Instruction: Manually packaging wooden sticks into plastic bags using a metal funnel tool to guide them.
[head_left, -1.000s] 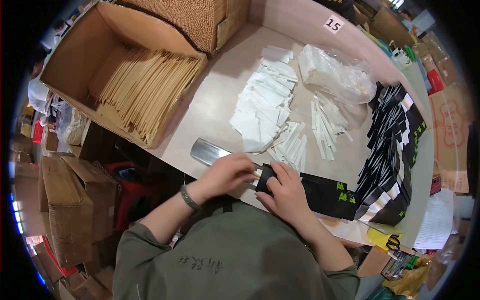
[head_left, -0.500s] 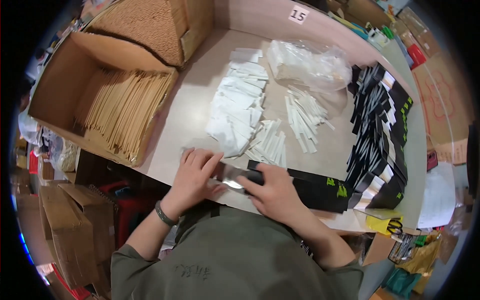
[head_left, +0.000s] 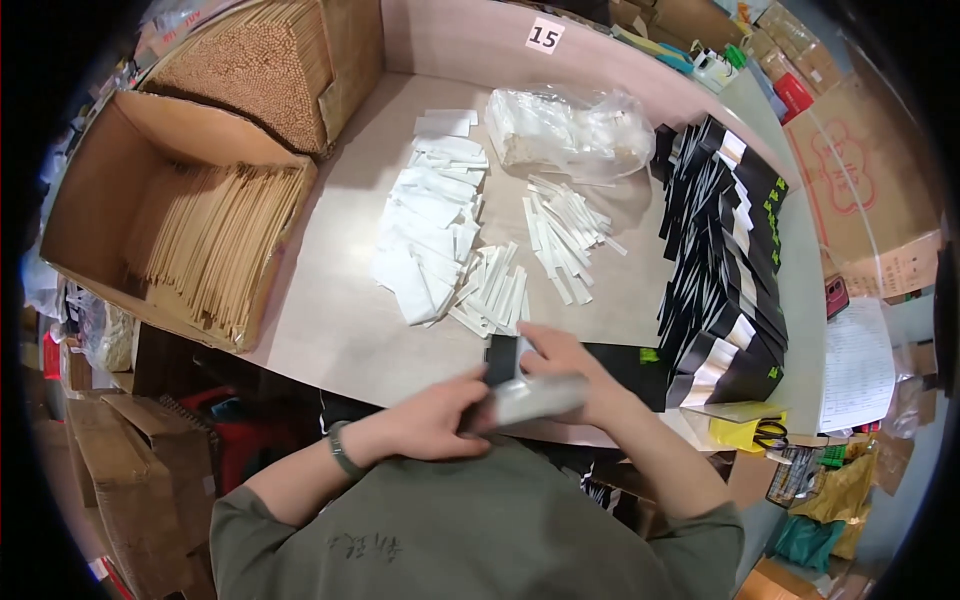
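Note:
My left hand [head_left: 435, 415] is closed on one end of a shiny, pale plastic strip [head_left: 535, 398], blurred by motion, which runs across toward my right wrist. My right hand [head_left: 570, 360] is closed around the end of a flat black sleeve [head_left: 503, 355]; its thumb is hidden. Under that hand and to its right lies a black sleeve with green print [head_left: 635, 372] along the table's near edge. Beyond my hands are a heap of white paper packets [head_left: 425, 220] and two loose bunches of narrow white strips [head_left: 495, 290].
At left stand an open carton of thin wooden sticks [head_left: 75, 215] and a second carton packed with sticks [head_left: 345, 60]. A clear plastic bag [head_left: 570, 130] lies at the back. Overlapping black sleeves [head_left: 715, 260] line the right side. Yellow-cased scissors [head_left: 745, 430] sit at the right corner.
My left hand has moved right and nearer my body, bringing the shiny strip across in front of my right hand. My right hand has shifted slightly right. The whole view has shifted.

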